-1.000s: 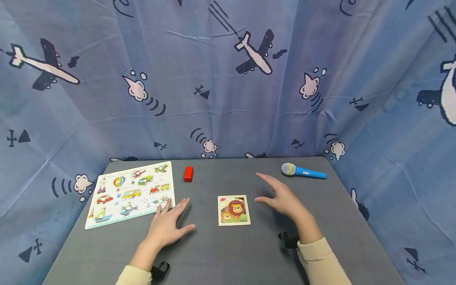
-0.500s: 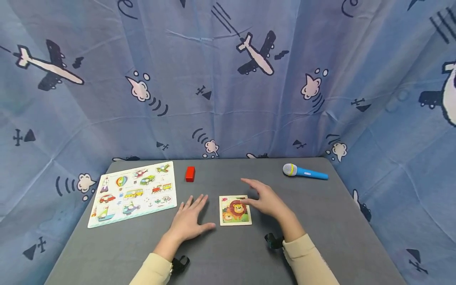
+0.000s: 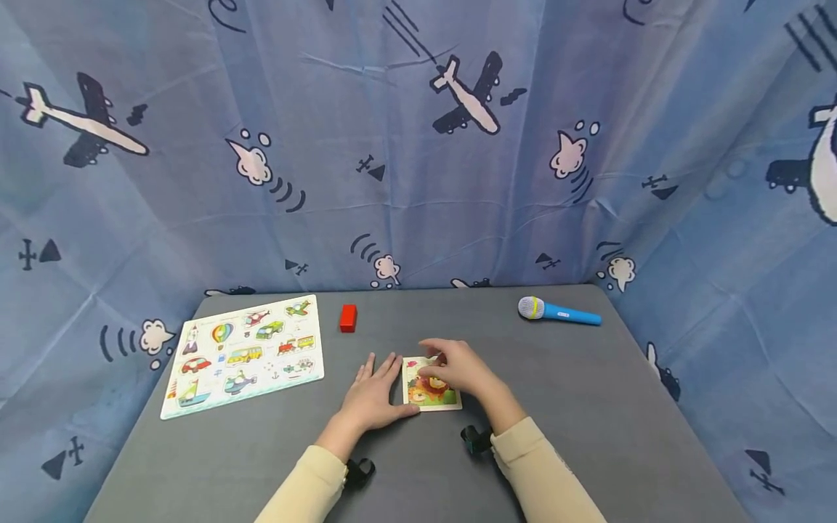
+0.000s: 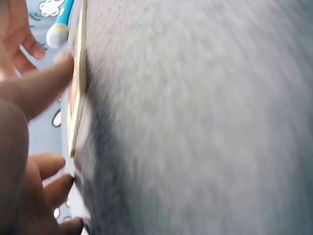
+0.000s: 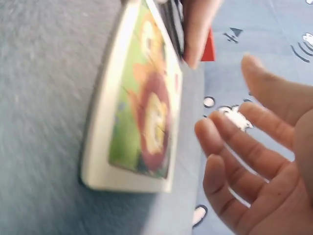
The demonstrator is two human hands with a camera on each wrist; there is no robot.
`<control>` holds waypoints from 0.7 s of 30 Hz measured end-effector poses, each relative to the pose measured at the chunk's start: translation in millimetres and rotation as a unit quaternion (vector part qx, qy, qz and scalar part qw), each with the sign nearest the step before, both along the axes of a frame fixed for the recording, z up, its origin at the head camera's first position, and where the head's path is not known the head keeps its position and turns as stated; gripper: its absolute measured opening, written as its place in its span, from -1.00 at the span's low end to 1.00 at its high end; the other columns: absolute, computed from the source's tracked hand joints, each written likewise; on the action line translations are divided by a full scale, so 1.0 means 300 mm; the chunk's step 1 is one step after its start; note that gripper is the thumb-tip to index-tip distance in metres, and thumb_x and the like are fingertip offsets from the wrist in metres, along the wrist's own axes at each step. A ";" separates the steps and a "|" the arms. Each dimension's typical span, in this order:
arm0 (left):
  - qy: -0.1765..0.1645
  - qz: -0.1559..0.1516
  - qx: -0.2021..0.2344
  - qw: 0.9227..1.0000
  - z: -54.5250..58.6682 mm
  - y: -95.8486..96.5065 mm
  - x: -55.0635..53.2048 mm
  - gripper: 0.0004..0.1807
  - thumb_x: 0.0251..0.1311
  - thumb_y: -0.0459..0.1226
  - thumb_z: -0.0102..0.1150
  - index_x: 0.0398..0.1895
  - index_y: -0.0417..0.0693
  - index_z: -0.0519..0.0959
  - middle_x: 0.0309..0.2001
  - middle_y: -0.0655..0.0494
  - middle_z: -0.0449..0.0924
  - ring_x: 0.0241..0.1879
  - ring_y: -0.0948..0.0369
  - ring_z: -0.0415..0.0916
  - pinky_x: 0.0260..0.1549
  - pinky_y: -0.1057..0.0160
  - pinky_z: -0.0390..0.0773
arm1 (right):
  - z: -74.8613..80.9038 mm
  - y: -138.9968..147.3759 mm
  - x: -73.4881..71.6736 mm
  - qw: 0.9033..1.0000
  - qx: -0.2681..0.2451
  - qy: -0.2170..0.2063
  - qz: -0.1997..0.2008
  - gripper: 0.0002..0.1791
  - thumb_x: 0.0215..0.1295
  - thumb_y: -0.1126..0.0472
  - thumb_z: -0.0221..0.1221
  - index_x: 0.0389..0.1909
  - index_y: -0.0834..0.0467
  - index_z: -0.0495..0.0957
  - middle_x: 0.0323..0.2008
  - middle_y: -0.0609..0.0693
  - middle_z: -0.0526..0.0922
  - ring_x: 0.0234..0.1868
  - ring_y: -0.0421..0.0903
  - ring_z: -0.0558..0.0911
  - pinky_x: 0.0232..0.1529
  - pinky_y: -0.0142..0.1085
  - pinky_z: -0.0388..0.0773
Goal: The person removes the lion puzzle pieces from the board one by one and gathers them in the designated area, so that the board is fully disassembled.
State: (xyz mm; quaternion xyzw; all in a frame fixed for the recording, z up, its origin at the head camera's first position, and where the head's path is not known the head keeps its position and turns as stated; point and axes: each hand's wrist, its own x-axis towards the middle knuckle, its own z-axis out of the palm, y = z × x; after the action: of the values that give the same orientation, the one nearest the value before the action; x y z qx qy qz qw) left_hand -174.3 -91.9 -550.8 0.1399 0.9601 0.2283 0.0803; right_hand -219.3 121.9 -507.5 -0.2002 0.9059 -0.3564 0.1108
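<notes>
A small square lion jigsaw puzzle [image 3: 428,396] in a pale wooden frame lies flat at the middle of the table. Along its left edge my left hand [image 3: 369,401] rests with fingers extended, the thumb at the near left corner. Over the puzzle's upper right part hovers my right hand [image 3: 461,369], fingers bent and thumb apart from them. In the right wrist view, the right hand [image 5: 259,161] shows nothing between its fingers, and the puzzle [image 5: 146,122] lies beside it. The left wrist view shows the left thumb [image 4: 41,88] overlapping the puzzle's edge.
On the left lies a large vehicle picture board [image 3: 242,356]. A red block [image 3: 348,318] sits toward the back, and a blue toy microphone [image 3: 569,314] lies at the back right. Behind the grey table [image 3: 405,479] hangs a blue airplane-print curtain [image 3: 392,181].
Both hands have come inward to the puzzle. The left moved right from beside the picture board to the puzzle's left edge; the right moved left over the puzzle, its fingers bending more.
</notes>
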 end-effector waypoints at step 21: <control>-0.016 0.013 -0.043 0.999 0.009 0.019 -0.023 -0.05 0.16 0.37 0.16 0.55 0.14 0.27 0.57 0.09 0.15 0.60 -0.17 -0.14 0.50 -0.20 0.08 | -0.071 -0.080 -0.019 0.993 0.116 0.009 0.002 -0.61 0.33 0.15 0.33 0.17 0.07 0.65 -0.23 0.01 0.50 -0.34 -0.14 0.42 -0.31 -0.28 0.43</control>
State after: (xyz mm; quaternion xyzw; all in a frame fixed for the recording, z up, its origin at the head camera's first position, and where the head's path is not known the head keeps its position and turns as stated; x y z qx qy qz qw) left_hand -181.3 -86.3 -548.0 0.1201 0.9694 0.1904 0.0983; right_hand -225.0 98.0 -529.0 -0.1913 0.9416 -0.2470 0.1255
